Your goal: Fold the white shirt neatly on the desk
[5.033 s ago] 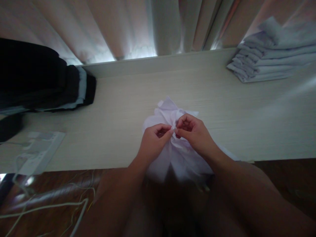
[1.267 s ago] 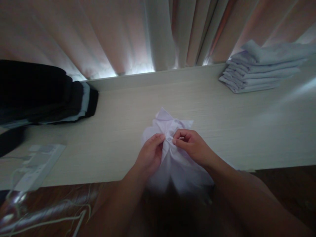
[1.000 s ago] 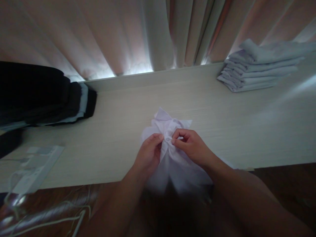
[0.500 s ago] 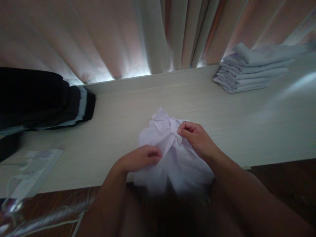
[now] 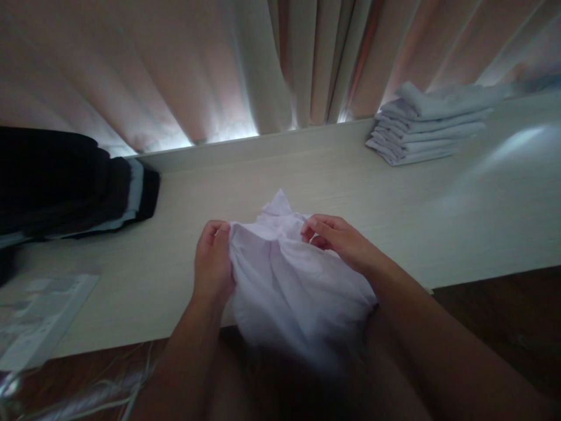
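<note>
A crumpled white garment (image 5: 289, 280) lies at the near edge of a pale wooden table (image 5: 350, 193) and hangs over that edge toward me. My left hand (image 5: 213, 263) grips its left side, fingers curled around the fabric. My right hand (image 5: 335, 240) pinches the cloth near the top right, close to a pointed collar-like tip. Both hands hold the same garment, spread apart across its width.
A stack of folded white clothes (image 5: 427, 123) sits at the back right. A pile of dark folded clothes (image 5: 65, 181) fills the left side. A flat white packet (image 5: 39, 316) lies at the near left. Curtains (image 5: 219, 64) hang behind the table. White cables (image 5: 87, 397) trail on the dark floor.
Both hands were pinched together at the garment's middle. My left hand has moved out to the left edge and regripped, spreading the cloth wider; my right hand stayed near the top.
</note>
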A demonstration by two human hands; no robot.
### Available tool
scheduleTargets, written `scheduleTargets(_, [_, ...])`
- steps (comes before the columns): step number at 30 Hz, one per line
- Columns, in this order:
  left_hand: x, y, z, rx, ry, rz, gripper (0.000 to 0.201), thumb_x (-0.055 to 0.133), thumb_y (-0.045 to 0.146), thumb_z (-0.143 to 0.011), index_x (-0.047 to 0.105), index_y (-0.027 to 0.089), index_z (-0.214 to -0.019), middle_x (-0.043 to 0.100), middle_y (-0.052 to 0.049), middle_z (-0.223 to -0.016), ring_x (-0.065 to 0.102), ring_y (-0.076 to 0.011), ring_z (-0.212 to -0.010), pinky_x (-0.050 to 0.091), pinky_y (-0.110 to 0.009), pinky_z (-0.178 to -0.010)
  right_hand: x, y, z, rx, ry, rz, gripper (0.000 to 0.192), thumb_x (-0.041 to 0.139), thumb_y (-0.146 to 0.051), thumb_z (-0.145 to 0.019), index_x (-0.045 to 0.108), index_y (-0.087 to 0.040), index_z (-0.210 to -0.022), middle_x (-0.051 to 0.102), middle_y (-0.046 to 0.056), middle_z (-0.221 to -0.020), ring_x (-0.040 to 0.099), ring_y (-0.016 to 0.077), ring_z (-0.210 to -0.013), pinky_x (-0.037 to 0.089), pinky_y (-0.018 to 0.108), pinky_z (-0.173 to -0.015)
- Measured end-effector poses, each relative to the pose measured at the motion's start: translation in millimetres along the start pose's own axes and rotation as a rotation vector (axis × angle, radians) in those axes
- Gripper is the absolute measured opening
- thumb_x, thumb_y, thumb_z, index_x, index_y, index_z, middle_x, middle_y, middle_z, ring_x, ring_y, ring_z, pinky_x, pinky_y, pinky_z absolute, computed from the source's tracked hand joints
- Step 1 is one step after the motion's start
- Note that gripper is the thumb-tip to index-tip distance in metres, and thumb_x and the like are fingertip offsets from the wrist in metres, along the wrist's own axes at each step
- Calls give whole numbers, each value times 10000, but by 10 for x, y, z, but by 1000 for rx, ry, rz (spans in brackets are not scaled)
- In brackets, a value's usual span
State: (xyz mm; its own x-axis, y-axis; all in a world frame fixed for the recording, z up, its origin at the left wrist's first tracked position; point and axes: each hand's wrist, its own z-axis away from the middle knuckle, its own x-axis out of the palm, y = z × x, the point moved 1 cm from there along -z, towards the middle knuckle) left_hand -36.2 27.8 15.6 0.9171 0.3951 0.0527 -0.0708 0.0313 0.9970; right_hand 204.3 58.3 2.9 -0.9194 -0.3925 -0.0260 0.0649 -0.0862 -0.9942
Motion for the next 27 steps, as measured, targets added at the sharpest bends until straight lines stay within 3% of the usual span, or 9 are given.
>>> scheduleTargets(3, [5, -53, -41, -72, 33, 65, 246, 725, 366, -770, 614, 217, -932, 609, 48, -712, 546, -101, -582, 424, -202, -544, -104, 0, 36, 10, -220, 291, 244, 681, -407, -832, 691, -198, -955, 646, 25, -845, 564, 156, -728, 431, 262, -642])
scheduleTargets(7, [44, -126, -20, -185, -184, 130, 415, 774, 422, -714, 682, 180, -1039, 721, -49, -900, 656, -184, -766, 516, -274, -685, -219, 36, 59, 43, -328, 554, 309, 755, -301, -742, 694, -201, -1028, 673, 37, -921, 584, 175, -787, 436, 263, -680])
scheduleTargets(10, [30, -127, -8, -173, -404, 8, 338, 765, 406, -723, 725, 169, -961, 735, -80, -900, 656, -219, -792, 512, -296, -681, -234, 22, 58, 51, -342, 490, 223, 693, -304, -799, 705, -195, -993, 676, 33, -896, 584, 170, -773, 441, 259, -668])
scheduleTargets(13, [-26, -124, -36, -74, -578, -305, 220, 728, 391, -756, 717, 172, -750, 706, -51, -763, 610, -190, -686, 468, -271, -607, -238, -37, 71, 101, -242, 198, 163, 660, -324, -840, 712, -183, -904, 670, 21, -820, 578, 144, -707, 443, 245, -628])
scheduleTargets(15, [-66, -128, -65, 23, -559, -504, 254, 654, 416, -812, 680, 187, -704, 664, -24, -680, 561, -163, -608, 422, -251, -551, -233, -85, 97, 129, -151, -88, 164, 707, -313, -806, 708, -184, -907, 684, 13, -818, 594, 133, -679, 459, 242, -627])
scheduleTargets(17, [-98, -135, -87, 72, -424, -568, 243, 603, 422, -842, 666, 202, -761, 634, -6, -624, 524, -152, -549, 380, -238, -512, -200, -123, 127, 129, -96, -326, 196, 748, -310, -771, 705, -189, -919, 699, 7, -817, 611, 128, -658, 476, 245, -634])
scheduleTargets(20, [-125, -154, -99, 73, -293, -581, 243, 573, 430, -858, 672, 208, -861, 622, 2, -582, 498, -150, -499, 341, -231, -479, -98, -130, 142, 113, -61, -417, 222, 749, -369, -779, 701, -190, -902, 709, 15, -806, 622, 137, -641, 485, 258, -634])
scheduleTargets(22, [-134, -170, -106, 69, -342, -632, 261, 607, 447, -833, 680, 200, -792, 627, -7, -577, 510, -159, -507, 341, -238, -475, -36, -96, 126, 107, -46, -277, 246, 703, -422, -816, 702, -190, -899, 711, 28, -805, 620, 151, -640, 474, 267, -615])
scheduleTargets(27, [-176, -161, -121, -72, -496, -576, 285, 729, 446, -717, 666, 201, -586, 669, -28, -587, 589, -211, -592, 406, -260, -498, -134, 13, 80, 117, -107, 431, 198, 682, -390, -802, 700, -193, -806, 692, 35, -758, 586, 168, -642, 409, 270, -562])
